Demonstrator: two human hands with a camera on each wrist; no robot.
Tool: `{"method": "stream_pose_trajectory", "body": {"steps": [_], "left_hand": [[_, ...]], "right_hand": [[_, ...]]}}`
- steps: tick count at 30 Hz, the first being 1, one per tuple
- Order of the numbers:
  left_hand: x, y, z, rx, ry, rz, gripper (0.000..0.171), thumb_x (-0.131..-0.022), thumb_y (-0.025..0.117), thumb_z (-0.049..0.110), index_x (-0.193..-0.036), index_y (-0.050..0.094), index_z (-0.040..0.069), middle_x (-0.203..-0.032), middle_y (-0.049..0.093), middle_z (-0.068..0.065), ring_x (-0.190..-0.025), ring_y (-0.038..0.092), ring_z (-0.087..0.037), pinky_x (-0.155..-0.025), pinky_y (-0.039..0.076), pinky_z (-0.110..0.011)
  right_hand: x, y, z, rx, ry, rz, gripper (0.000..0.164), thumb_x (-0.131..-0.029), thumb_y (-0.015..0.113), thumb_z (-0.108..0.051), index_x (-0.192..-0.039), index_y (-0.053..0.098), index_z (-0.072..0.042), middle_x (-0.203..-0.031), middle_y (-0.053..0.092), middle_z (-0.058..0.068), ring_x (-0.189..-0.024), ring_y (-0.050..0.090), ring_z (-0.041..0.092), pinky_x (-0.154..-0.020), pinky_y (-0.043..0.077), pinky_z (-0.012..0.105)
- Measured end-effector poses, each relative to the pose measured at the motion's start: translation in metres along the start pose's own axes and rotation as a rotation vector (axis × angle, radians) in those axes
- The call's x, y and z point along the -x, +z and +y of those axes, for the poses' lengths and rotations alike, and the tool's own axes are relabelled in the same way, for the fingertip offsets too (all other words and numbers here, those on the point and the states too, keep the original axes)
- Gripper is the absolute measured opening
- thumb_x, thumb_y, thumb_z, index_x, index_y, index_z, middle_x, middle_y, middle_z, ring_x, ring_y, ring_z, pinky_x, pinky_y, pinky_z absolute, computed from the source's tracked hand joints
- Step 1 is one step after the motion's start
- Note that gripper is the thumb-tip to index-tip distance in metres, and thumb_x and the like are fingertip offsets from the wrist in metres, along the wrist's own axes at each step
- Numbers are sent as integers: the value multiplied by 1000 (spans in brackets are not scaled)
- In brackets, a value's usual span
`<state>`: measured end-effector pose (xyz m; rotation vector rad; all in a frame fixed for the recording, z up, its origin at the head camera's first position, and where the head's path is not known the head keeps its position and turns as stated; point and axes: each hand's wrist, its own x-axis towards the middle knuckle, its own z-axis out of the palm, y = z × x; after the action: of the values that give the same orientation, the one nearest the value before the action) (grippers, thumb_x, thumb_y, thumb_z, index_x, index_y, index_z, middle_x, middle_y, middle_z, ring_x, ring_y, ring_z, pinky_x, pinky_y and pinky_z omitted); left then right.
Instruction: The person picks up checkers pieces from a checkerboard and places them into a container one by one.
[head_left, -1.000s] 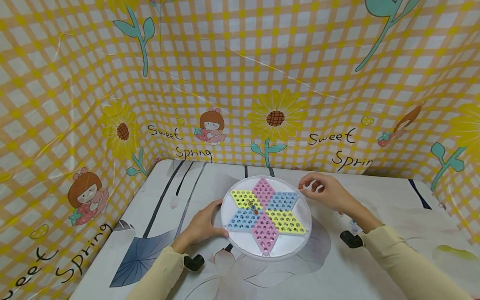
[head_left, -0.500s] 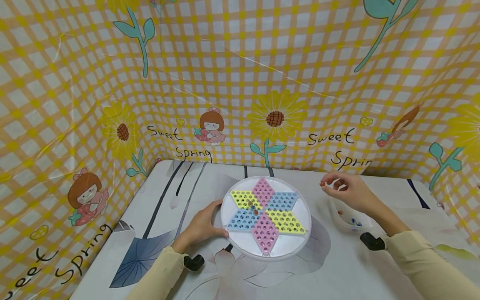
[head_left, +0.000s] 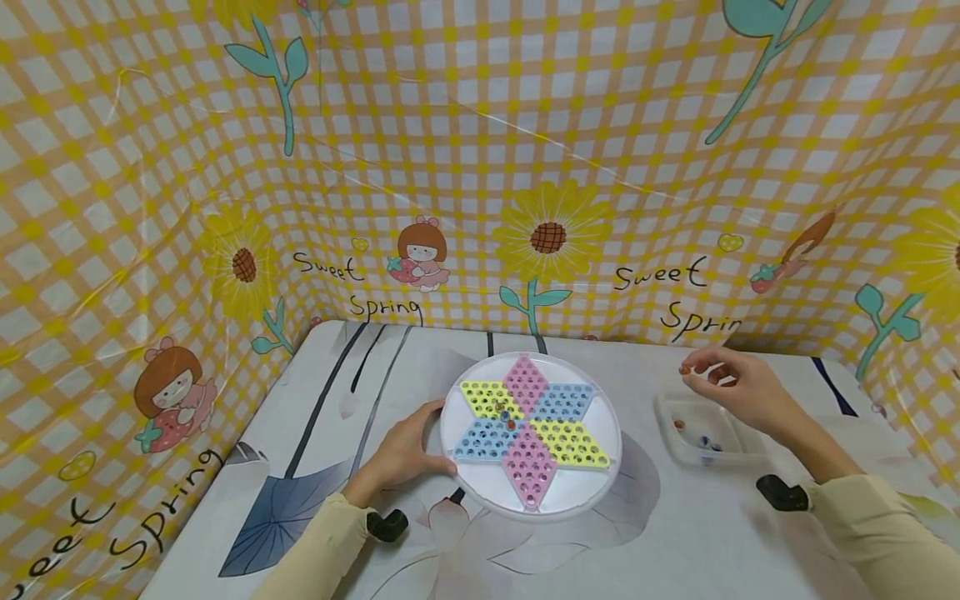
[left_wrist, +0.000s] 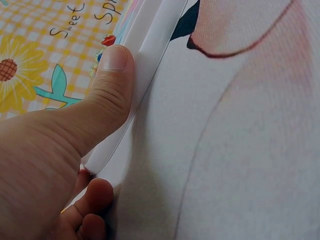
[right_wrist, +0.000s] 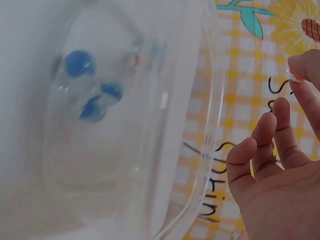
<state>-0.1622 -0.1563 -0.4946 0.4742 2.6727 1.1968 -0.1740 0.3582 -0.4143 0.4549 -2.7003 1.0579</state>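
Observation:
My left hand (head_left: 408, 446) grips the left rim of a round white Chinese checkers board (head_left: 480, 482), thumb on top and fingers below, as the left wrist view shows. Near the board's centre sit a red marble (head_left: 512, 425), a blue marble (head_left: 506, 415) and a yellowish one (head_left: 500, 407). Between thumb and index finger, my right hand (head_left: 742, 392) pinches an orange-and-white marble (right_wrist: 294, 76). That hand hovers over the far side of a clear plastic box (head_left: 678, 452). Inside the box lie several blue marbles (right_wrist: 80, 63) and an orange one (head_left: 679, 424).
A white tablecloth (head_left: 570, 558) with flower and leaf prints covers the table. Yellow checked cloth (head_left: 465, 150) hangs behind and at the sides. The clear box stands right of the board, with a gap between them.
My right hand has moved right, from the board's right edge to above the clear box, still pinching the marble. The box has come into view from behind the arm. My left hand stays put.

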Motion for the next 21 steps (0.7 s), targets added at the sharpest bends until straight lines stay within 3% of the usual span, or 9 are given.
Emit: {"method": "stream_pose_trajectory", "body": {"steps": [6,21], "left_hand": [[0,-1,1,6,6,-1,109,-67,98,32,-156,39,9,-159,43,-15,-146,39,-36,-117,33,-56],[0,-1,0,-15,-10,-5,109,-67,98,31,-156,39,11,-159,44,-13,-145,40,-34,-116,34,-55]], "right_hand": [[6,-2,9,7,16,42,12,-95,75,-13,-106,73,-9,-101,73,3,-84,59,4,-71,47,13],[12,1,22,39,83,20,16,-97,74,-18,-110,73,-10,-101,74,5,-86,58,2,-70,47,15]]}}
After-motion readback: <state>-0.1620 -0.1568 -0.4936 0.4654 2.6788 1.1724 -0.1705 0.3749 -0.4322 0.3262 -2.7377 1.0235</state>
